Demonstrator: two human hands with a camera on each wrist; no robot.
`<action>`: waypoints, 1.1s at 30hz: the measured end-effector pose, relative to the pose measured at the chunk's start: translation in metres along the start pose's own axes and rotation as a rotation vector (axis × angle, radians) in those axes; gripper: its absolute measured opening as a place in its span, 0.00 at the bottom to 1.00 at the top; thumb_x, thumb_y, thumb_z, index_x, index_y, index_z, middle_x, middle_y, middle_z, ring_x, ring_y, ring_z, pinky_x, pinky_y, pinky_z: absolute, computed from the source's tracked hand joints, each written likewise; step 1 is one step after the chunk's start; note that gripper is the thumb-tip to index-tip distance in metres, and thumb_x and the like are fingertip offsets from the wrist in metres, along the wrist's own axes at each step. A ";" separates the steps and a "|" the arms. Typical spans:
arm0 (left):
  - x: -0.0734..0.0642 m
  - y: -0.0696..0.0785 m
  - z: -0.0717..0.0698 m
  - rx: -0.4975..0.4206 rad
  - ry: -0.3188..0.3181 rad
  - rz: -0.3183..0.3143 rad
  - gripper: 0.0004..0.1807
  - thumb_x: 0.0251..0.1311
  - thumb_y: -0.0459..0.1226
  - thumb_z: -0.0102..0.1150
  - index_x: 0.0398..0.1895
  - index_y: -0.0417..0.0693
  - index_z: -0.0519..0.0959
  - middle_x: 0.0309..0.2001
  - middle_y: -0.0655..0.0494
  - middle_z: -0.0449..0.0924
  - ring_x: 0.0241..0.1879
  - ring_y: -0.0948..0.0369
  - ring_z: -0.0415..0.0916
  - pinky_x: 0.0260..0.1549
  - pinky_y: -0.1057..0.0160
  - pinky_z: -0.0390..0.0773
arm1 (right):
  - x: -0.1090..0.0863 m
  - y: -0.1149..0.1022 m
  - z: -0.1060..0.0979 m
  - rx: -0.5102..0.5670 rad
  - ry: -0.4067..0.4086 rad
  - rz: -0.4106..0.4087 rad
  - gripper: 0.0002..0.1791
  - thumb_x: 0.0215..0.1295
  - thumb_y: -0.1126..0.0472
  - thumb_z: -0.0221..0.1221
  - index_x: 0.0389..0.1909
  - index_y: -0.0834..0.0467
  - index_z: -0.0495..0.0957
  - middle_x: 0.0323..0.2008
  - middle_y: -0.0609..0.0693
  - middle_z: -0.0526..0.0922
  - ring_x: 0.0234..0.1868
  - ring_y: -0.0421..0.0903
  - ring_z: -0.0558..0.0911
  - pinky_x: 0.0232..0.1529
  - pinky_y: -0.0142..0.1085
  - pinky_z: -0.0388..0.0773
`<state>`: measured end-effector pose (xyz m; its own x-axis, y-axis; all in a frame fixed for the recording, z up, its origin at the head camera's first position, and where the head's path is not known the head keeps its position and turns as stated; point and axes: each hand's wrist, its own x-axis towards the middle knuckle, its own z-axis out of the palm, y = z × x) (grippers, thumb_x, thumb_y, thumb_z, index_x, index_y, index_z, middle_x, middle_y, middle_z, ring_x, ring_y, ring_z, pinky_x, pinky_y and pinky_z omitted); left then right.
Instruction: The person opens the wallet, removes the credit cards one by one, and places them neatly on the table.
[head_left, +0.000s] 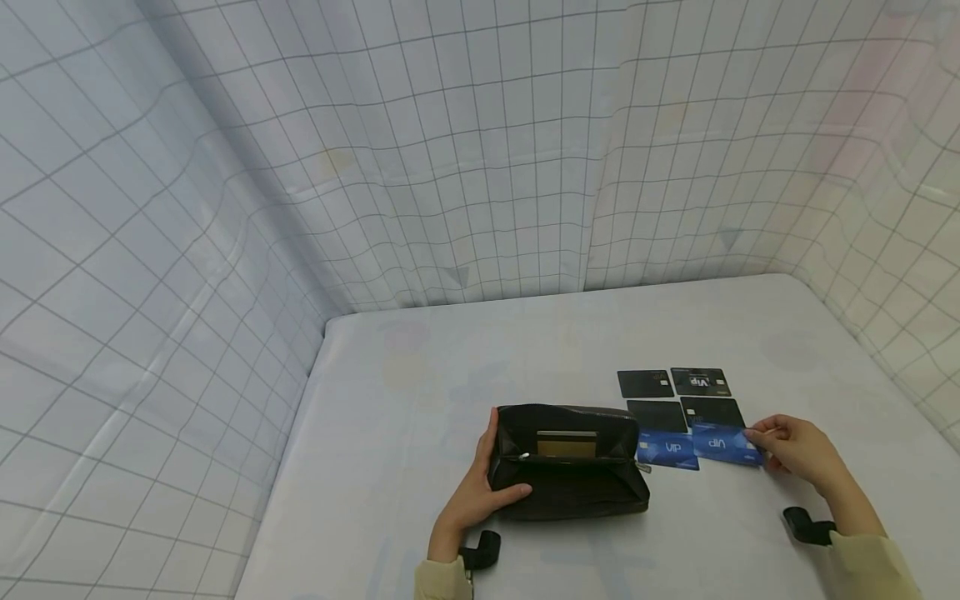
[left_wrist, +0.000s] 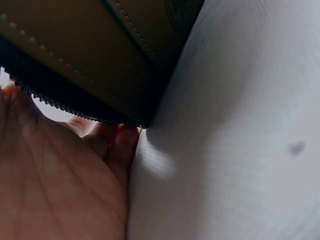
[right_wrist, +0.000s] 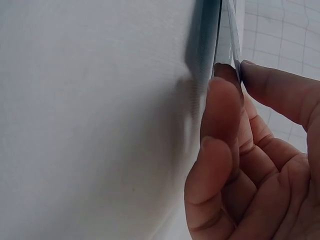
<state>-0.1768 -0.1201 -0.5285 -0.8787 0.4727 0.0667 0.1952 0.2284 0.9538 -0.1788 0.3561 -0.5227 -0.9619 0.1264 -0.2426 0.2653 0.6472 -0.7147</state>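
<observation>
A black zip wallet [head_left: 570, 500] lies open on the white table, its mouth showing dark folds and a tan strip inside. My left hand [head_left: 474, 493] grips its left end, thumb over the front and fingers along the side. Stitching and zip teeth show on the wallet [left_wrist: 85, 60] in the left wrist view. To the right, my right hand [head_left: 802, 450] pinches the right edge of a blue VIP card [head_left: 723, 444] between thumb and fingers. In the right wrist view that card [right_wrist: 233, 35] is seen edge-on, slightly tilted up from the surface.
Another blue VIP card [head_left: 667, 450] lies between the wallet and the pinched card. Several black cards, among them one marked Vip [head_left: 701, 382], lie in two rows behind the blue ones. White grid-patterned curtains [head_left: 465, 167] surround the table [head_left: 390, 467].
</observation>
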 end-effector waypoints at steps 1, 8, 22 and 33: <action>0.000 0.000 0.000 0.002 0.001 0.000 0.59 0.56 0.38 0.67 0.76 0.61 0.30 0.74 0.47 0.27 0.71 0.44 0.28 0.58 0.32 0.46 | 0.000 0.000 0.000 -0.006 0.002 0.005 0.27 0.67 0.47 0.57 0.44 0.72 0.71 0.25 0.49 0.77 0.24 0.46 0.74 0.23 0.36 0.73; 0.001 0.000 0.000 0.004 0.005 0.005 0.59 0.56 0.37 0.67 0.76 0.61 0.31 0.74 0.48 0.28 0.71 0.45 0.28 0.59 0.32 0.46 | 0.003 0.004 -0.002 -0.058 0.009 0.011 0.28 0.66 0.46 0.57 0.42 0.71 0.73 0.26 0.48 0.79 0.24 0.45 0.75 0.23 0.36 0.72; 0.002 0.002 -0.001 0.019 0.006 0.014 0.60 0.55 0.36 0.68 0.76 0.57 0.30 0.74 0.46 0.29 0.71 0.44 0.30 0.59 0.32 0.46 | 0.006 0.000 -0.005 -0.119 0.031 0.045 0.28 0.64 0.48 0.60 0.43 0.73 0.74 0.24 0.49 0.79 0.23 0.45 0.75 0.23 0.37 0.70; 0.008 -0.035 0.003 0.026 0.045 0.032 0.62 0.52 0.39 0.71 0.75 0.69 0.31 0.75 0.55 0.31 0.72 0.48 0.33 0.58 0.32 0.48 | 0.005 -0.002 -0.009 -0.174 0.019 0.031 0.30 0.62 0.44 0.60 0.41 0.71 0.76 0.25 0.49 0.80 0.24 0.45 0.76 0.24 0.38 0.69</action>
<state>-0.1893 -0.1216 -0.5623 -0.8904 0.4415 0.1110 0.2347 0.2363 0.9429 -0.1849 0.3616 -0.5165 -0.9548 0.1615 -0.2496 0.2813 0.7628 -0.5822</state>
